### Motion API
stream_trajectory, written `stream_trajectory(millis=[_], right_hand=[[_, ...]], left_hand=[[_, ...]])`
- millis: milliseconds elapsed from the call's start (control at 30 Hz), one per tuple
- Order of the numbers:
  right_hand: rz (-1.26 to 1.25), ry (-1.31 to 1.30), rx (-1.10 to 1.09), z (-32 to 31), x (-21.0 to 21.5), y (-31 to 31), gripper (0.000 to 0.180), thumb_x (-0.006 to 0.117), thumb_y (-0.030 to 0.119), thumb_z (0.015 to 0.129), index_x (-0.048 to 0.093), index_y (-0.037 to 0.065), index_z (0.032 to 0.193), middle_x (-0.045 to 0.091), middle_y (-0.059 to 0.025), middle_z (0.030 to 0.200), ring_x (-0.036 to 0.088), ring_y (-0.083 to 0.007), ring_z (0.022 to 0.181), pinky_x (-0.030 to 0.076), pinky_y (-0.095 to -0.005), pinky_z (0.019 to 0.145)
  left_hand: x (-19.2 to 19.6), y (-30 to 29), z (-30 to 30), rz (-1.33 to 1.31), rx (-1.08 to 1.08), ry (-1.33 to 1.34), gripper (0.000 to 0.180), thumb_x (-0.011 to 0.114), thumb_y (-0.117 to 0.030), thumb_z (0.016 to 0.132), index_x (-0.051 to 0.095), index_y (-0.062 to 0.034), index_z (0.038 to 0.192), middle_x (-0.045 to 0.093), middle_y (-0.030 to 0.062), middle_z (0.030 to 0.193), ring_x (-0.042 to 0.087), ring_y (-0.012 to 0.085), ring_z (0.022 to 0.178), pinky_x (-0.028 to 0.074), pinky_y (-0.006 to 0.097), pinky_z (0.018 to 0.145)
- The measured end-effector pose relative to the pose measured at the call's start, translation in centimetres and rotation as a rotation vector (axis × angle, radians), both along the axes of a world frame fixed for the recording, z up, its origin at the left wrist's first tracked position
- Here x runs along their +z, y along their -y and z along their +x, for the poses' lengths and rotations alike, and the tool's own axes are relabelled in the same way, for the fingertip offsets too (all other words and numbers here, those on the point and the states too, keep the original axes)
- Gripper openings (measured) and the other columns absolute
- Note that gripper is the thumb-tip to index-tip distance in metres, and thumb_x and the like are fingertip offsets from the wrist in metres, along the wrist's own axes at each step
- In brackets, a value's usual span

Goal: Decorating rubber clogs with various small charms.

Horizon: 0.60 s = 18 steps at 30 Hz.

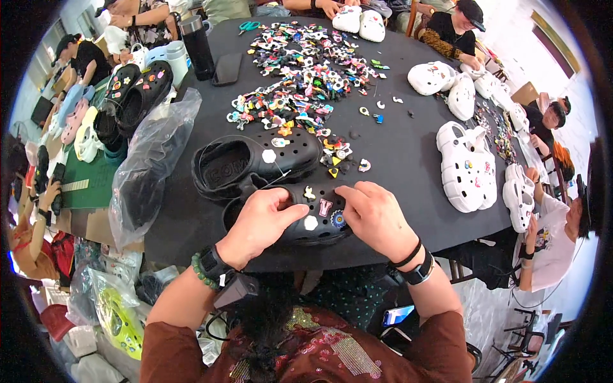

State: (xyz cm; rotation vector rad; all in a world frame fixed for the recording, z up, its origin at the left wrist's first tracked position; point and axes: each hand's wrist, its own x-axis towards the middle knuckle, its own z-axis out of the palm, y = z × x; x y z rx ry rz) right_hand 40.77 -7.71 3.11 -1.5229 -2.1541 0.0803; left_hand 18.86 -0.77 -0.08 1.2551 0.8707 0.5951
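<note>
A black clog (324, 233) lies in front of me at the table's near edge, its toe to the right. My left hand (265, 220) is closed on its upper, thumb towards the toe. My right hand (378, 217) is closed at the toe, fingertips pressed to the holes; whether a small charm is under them is hidden. Between the hands sit a yellow charm, a red-and-white letter charm (325, 208), a white flower charm (311, 223) and a blue round charm (337, 219). Just beyond lies a second black clog (303, 152) with charms and a thin tag string.
A heap of colourful charms (306, 80) covers the table's middle; a smaller cluster (336, 153) lies near the clogs. At left are a plastic bag (150, 166), black tumbler (196, 48) and phone (227, 69). White clogs (467, 169) stand right. Several co-workers sit around.
</note>
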Motion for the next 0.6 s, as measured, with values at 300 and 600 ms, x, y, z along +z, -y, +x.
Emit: stream_trajectory(millis=[300, 600], right_hand=[[-0.048, -0.113, -0.026, 0.1, -0.1, 0.6, 0.024, 0.061, 0.002, 0.079, 0.064, 0.001, 0.102, 0.058, -0.0127, 0.076, 0.061, -0.0330, 0.075, 0.052, -0.0425, 0.068], [-0.153, -0.033, -0.039, 0.0, 0.7, 0.5, 0.033, 0.061, 0.005, 0.079, 0.062, 0.001, 0.111, 0.062, -0.0157, 0.079, 0.064, -0.0356, 0.076, 0.053, -0.0450, 0.069]], left_hand=[[0.2, -0.1, -0.3, 0.075, -0.083, -0.170, 0.016, 0.066, -0.008, 0.092, 0.067, 0.0043, 0.103, 0.068, 0.0008, 0.093, 0.059, 0.0051, 0.080, 0.050, 0.024, 0.073], [0.7, -0.2, -0.3, 0.158, -0.101, -0.173, 0.016, 0.066, -0.010, 0.092, 0.068, 0.0039, 0.099, 0.068, -0.0009, 0.090, 0.056, 0.0039, 0.077, 0.047, 0.023, 0.069]])
